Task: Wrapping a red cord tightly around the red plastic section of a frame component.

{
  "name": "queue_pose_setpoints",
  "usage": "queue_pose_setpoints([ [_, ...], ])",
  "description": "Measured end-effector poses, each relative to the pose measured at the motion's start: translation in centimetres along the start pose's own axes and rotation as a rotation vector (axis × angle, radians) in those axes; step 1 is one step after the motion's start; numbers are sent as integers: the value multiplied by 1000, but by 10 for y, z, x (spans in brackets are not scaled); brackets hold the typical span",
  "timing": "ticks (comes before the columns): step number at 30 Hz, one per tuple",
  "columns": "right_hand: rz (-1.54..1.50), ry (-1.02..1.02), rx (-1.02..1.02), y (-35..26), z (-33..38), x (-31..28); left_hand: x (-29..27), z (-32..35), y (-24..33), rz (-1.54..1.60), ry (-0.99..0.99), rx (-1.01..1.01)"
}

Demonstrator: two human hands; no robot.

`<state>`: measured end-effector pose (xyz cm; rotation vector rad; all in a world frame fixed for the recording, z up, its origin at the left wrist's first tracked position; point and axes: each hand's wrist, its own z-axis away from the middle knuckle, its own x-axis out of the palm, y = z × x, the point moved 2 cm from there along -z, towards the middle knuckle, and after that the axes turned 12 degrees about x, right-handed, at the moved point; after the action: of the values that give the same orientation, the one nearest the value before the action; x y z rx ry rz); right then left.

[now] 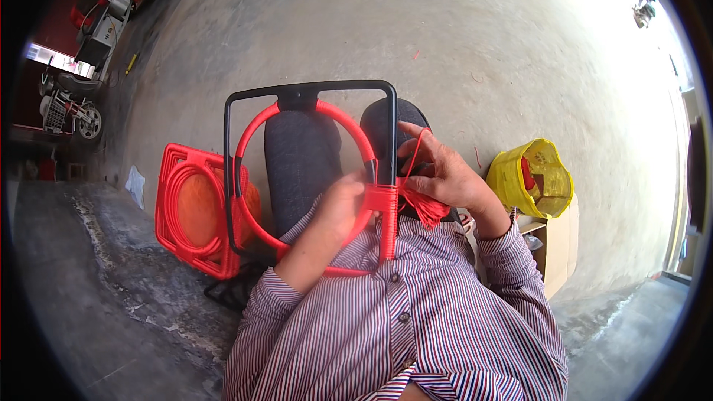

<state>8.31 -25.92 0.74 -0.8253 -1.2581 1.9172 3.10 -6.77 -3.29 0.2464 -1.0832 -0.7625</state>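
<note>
Frame (pixel 298 94) is over the person's legs (pixel 303 171); its ring (pixel 347 117) and lower right side look mostly wrapped red, top and left bars bare black. Right hand (pixel 445 174) pinches red cord (pixel 428 212); left hand's (pixel 340 208) grip, by the ring, I cannot tell.

A smooth, grey-beige concrete floor (pixel 460 37) spreads wide, with a rough, darker grey concrete strip (pixel 141 304) at lower left. A dark red, flat wall surface (pixel 63 18) stands at far left, near a red-and-grey wheeled vehicle (pixel 117 7). Bright white daylight washes the right side.
</note>
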Motion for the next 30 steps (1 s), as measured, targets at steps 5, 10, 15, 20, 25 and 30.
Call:
queue_pose_setpoints([
  [5,186,423,-159,-21,2,5,1,9,1,-112,189,365],
  [10,663,330,-536,-38,-6,42,9,24,2,-1167,-59,1117],
  [15,72,264,-526,-10,-12,25,12,29,0,-844,-145,1026],
  [20,-49,498,-71,-12,28,-48,4,18,9,-435,-19,740],
  [25,-1071,474,-204,24,65,-116,0,7,8,-396,94,495],
  [30,-1386,670,-466,87,104,-195,-6,-2,4,-464,83,455],
])
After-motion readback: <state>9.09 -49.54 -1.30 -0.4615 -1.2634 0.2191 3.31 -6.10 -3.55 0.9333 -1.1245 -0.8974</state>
